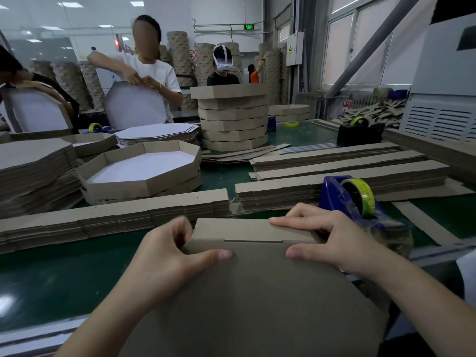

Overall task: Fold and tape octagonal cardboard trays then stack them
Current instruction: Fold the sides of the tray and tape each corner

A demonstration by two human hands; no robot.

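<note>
One brown cardboard tray [252, 292], far flap [247, 229] folded up.

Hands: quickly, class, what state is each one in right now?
Left hand: grips the cardboard sheet at its far edge.
Right hand: pinches the same sheet's far edge.

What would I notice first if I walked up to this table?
Up front, the left hand and right hand pinch a flap of a big brown cardboard sheet. Farther back on the green table rises a tall stack of octagonal trays, and a blue tape dispenser with green tape sits beside the right hand.
</note>
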